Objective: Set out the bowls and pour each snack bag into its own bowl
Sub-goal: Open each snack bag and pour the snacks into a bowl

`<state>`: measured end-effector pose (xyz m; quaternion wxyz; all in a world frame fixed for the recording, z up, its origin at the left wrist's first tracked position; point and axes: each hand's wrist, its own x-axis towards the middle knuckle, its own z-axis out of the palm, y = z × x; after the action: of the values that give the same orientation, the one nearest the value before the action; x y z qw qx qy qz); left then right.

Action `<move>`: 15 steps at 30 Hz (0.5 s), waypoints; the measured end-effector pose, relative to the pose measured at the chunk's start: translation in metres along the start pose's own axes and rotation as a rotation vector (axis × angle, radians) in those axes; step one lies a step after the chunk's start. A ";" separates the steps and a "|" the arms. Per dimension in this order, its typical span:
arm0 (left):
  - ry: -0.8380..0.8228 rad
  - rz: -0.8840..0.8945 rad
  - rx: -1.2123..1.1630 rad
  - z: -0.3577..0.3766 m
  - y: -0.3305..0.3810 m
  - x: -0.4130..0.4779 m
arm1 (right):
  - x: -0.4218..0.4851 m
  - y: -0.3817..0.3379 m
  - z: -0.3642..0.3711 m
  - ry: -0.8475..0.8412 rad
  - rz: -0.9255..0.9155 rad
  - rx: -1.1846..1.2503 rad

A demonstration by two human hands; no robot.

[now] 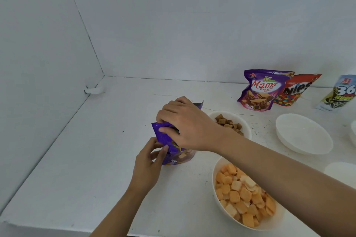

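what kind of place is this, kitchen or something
Probably a kitchen, though I can't be sure: a white counter in a bare-walled corner, snack bags standing at the back, white bowls, and left hand and right hand holding a purple bag.

the right hand (185,127) covers the mouth of the purple bag (173,150), so i can't see whether it's open, and the bag's print is too crumpled to read. the left hand (148,165) hides its near edge. the right wrist blocks part of the bowl of brown pieces (244,121), and the forearm crosses the bowl of orange crackers (214,179). the red nips bag (300,90) sits half behind the mama wafer bag (264,90). the right edge cuts off the bag marked 36 (339,94) and another white bowl (353,131). a pale round shape (341,171) by the forearm is too blurred to name.
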<state>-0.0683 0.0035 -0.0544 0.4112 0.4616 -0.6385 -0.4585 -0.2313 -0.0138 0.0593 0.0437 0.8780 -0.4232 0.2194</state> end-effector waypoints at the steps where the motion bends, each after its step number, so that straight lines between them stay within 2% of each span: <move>1: 0.001 -0.011 -0.014 0.001 -0.002 0.001 | 0.000 0.000 0.000 0.003 0.007 0.003; 5: 0.002 0.018 -0.064 -0.002 -0.003 0.004 | 0.000 0.005 -0.006 0.082 0.058 0.046; 10: 0.133 0.140 -0.057 -0.012 0.022 0.018 | 0.002 0.011 -0.034 0.270 0.163 0.186; 15: 0.077 0.247 -0.109 0.002 0.063 0.021 | -0.004 0.019 -0.078 0.415 0.188 0.256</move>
<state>-0.0881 -0.0063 0.0085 0.5132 0.3735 -0.6484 -0.4205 -0.2746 -0.0026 0.1261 -0.0024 0.7693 -0.4539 0.4496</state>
